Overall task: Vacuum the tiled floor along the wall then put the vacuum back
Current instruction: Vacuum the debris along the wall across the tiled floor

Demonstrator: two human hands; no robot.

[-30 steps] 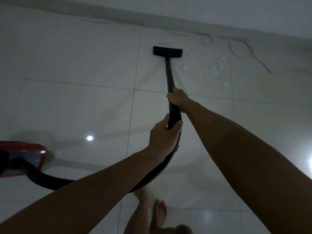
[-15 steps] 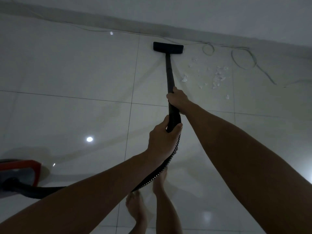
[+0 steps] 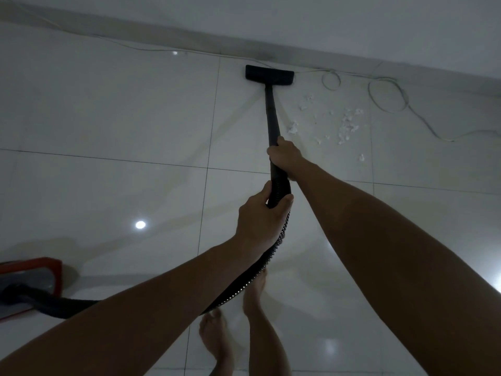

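Both hands, right hand (image 3: 286,159) above left hand (image 3: 260,221), grip the vacuum wand (image 3: 272,118), floor head (image 3: 269,74) near the upper-centre wall (image 3: 352,25).

Home interior, dim room: glossy white tiled floor (image 3: 108,126), plain wall (image 3: 352,20), loose cable (image 3: 390,96) along it, bare feet (image 3: 217,337), red canister vacuum (image 3: 29,278).

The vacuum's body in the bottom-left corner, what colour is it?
Red with a grey top, seen in the head view: vacuum body.
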